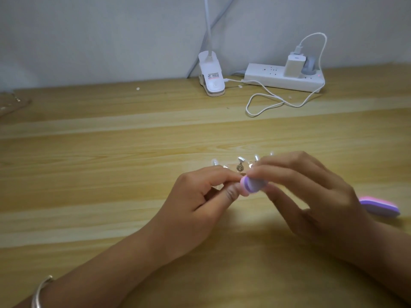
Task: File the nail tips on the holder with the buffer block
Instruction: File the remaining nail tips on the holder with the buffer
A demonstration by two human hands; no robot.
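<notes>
We are in the filing step itself. Our right hand holds the small pink and purple layered foam buffer block, fingers curled over its top and the thumb underneath, with its rounded end pointing left. Our left hand meets that end with thumb and forefinger pinched close together and the other fingers curled in. What sits in that pinch is hidden and blurred, and we judge it to be one tip held against the block.

The clear plastic nail tips stand in a row just behind our hands on the small holder with metal pegs, which rests on the light wooden surface. Our right fingers cover part of that row.

The next move calls for short, light strokes of the block across the tip's edge. The left pinch has to keep the tip from twisting, and the pressure must stay gentle so the thin plastic does not bend or pop off its peg. How many tips are already filed we cannot tell.

A second pink and purple block lies beside our right wrist. A white clip lamp and a white power strip stand well apart at the back.
</notes>
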